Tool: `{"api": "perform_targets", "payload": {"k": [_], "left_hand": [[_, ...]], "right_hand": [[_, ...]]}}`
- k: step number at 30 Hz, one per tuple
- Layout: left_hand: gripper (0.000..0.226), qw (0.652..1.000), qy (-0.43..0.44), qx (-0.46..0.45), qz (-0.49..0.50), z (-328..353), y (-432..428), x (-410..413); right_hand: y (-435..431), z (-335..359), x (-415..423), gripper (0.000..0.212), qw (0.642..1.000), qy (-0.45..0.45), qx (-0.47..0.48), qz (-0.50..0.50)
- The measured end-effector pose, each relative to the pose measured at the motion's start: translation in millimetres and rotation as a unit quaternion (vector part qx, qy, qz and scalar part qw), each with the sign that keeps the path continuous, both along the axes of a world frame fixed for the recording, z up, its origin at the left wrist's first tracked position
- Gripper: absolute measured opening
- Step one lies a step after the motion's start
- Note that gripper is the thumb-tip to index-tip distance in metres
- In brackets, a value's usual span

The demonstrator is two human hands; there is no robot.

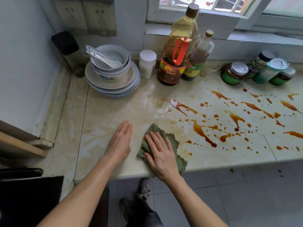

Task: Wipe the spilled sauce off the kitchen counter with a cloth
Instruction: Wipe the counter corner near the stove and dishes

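1. The right hand (161,154) is lying flat on the green cloth (171,140), fingers straight and slightly spread, pressing it onto the desk (106,112) near the front edge.
2. The left hand (120,141) is resting palm-down on the bare desk just left of the cloth, fingers straight and together, holding nothing.
3. The cloth is lying crumpled, its near corner reaching the desk's front edge.
4. Brown sauce (201,130) is lying in streaks and drops across the right half of the desk, the nearest drops sitting just right of the cloth.
5. A stack of plates and bowls (113,79) is standing at the back left, with white spoons (101,57) resting in the top bowl.
6. A white jar (147,63), a dark sauce jar (170,72), an oil bottle (184,28) and a vinegar bottle (198,59) are standing along the back wall, with smaller jars (233,73) grouped further right.
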State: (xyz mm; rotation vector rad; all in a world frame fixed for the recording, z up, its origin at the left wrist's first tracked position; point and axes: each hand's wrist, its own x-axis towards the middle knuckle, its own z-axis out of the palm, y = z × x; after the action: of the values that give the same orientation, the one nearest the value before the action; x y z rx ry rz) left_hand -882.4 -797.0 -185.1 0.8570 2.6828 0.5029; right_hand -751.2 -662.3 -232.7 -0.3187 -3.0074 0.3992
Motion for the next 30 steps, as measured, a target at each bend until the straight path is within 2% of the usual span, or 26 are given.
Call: {"api": "perform_targets", "payload": {"k": [3, 7, 12, 17, 22, 26, 30], "left_hand": [[0.078, 1.0, -0.008, -0.003, 0.001, -0.8, -0.9, 0.2], [0.08, 1.0, -0.024, -0.016, -0.002, -0.9, -0.6, -1.4], [0.079, 1.0, -0.023, -0.019, -0.003, -0.3, 1.6, -0.7], [0.076, 1.0, -0.012, -0.012, -0.005, -3.5, 1.4, -1.2], [0.077, 1.0, -0.016, -0.016, -0.004, -4.2, 2.0, -1.7], [0.077, 0.999, -0.028, -0.021, -0.005, -3.6, -0.4, -3.3], [0.078, 0.999, -0.029, -0.02, -0.002, -2.0, 0.6, -1.6]], "right_hand": [[29.6, -1.7, 17.8, 0.059, 1.0, 0.001, 0.02, 0.005], [63.0, -0.3, 27.0, 0.056, 0.997, -0.014, 0.021, -0.07], [37.2, 2.3, 13.7, 0.057, 0.99, -0.004, 0.016, -0.139], [3.0, 2.3, -3.7, 0.057, 0.996, -0.009, 0.006, -0.085], [33.0, 1.6, 9.3, 0.054, 1.0, -0.001, 0.018, -0.015], [59.6, 1.7, 17.6, 0.054, 0.997, -0.003, 0.018, -0.081], [46.4, 6.4, 11.2, 0.061, 0.99, 0.002, -0.021, -0.141]]}}
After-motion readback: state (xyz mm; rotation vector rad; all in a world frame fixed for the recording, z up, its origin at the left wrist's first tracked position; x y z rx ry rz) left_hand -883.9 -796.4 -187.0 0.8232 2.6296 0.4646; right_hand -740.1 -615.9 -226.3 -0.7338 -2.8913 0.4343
